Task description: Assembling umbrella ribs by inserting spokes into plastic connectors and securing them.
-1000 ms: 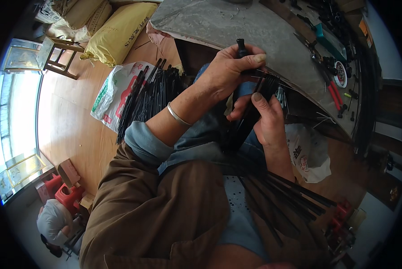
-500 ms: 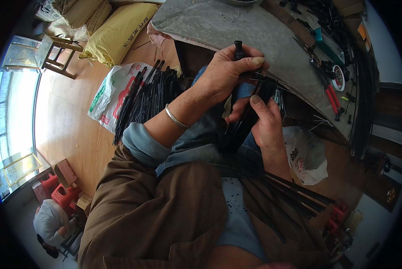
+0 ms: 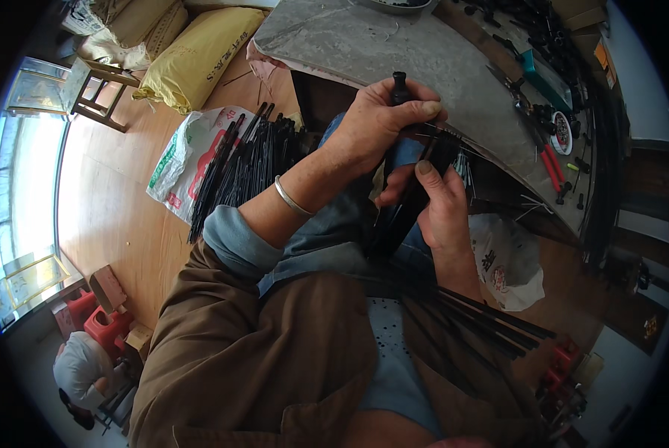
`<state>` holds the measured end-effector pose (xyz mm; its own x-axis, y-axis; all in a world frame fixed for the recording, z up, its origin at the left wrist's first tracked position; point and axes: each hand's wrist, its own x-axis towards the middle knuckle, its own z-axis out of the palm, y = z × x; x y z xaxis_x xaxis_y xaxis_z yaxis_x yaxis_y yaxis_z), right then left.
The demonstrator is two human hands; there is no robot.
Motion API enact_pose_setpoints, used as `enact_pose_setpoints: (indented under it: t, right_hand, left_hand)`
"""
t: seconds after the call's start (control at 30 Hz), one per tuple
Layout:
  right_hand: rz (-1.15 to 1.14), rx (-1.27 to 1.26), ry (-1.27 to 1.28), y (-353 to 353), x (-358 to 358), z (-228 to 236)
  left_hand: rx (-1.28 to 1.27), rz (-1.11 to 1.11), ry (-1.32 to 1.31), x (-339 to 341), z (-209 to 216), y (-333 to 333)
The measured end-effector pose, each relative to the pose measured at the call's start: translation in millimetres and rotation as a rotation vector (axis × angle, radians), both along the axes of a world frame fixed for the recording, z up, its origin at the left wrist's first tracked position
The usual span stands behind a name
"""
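My left hand point(image 3: 394, 119), with a silver bangle point(image 3: 292, 197) on its wrist, is closed around a black piece with a ridged, knobbed top point(image 3: 400, 88). The lower part of that piece is hidden by my fingers. Just below and to the right, my right hand point(image 3: 445, 205) grips a bundle of thin black rods point(image 3: 398, 228), its thumb pressed along them. Fine wire ends stick out at the bundle's top, close under my left fingertips. More black rods point(image 3: 498, 322) lie across my lap, pointing to the lower right.
A grey-topped table point(image 3: 327, 37) stands ahead, with red-handled pliers point(image 3: 551, 168), a small bowl point(image 3: 562, 133) and a teal box point(image 3: 545, 81). Black rods point(image 3: 252, 157) lie on a plastic sack point(image 3: 185, 160) at left. A yellow sack point(image 3: 200, 56) and wooden stool point(image 3: 99, 93) stand beyond. Another person point(image 3: 84, 369) sits lower left.
Both hands keep their grips, almost unmoved. The knobbed top sits very slightly lower in the picture, and the whole view has shifted a little.
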<state>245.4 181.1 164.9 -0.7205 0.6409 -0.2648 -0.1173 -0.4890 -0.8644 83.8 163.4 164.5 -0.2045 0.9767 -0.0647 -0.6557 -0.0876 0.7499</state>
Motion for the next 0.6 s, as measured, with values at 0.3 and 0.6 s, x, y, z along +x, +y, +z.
enact_pose_setpoints:
  t: [0.3, 0.6]
  right_hand:
    - [-0.134, 0.322, -0.110, -5.4, -4.4, 6.5]
    - [-0.186, 0.321, -0.063, -0.4, 1.0, 4.0]
  left_hand:
    - [-0.018, 0.021, 0.178, -1.9, 12.1, -0.1]
    - [-0.149, 0.002, 0.345, -3.3, 18.1, -5.7]
